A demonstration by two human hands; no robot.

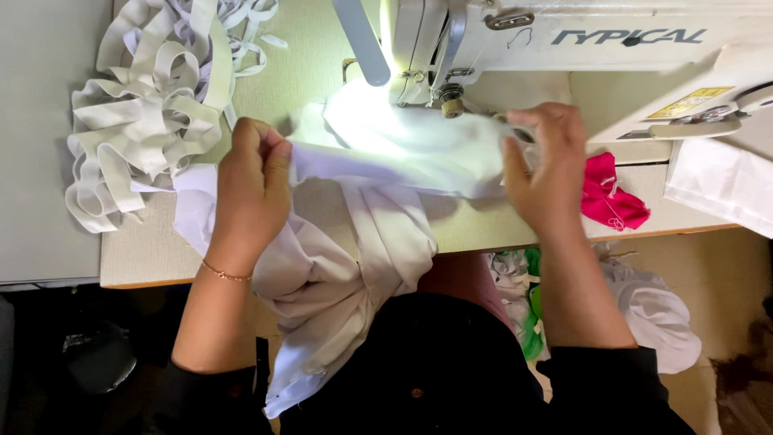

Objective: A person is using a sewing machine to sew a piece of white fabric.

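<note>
Head view: your left hand (254, 189) and right hand (547, 165) pinch white fabric (403, 149) taut beside the sewing machine (564, 48); slack could snag near its needle.

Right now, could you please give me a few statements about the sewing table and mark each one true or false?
1. Both hands grip the white cloth. True: the left hand and right hand stretch it between them.
2. The pile of white elastic band lies by the right hand. False: it lies beyond the left hand.
3. A pink piece of cloth lies beside the right hand. True.
4. The sewing machine is black. False: it is white.
</note>
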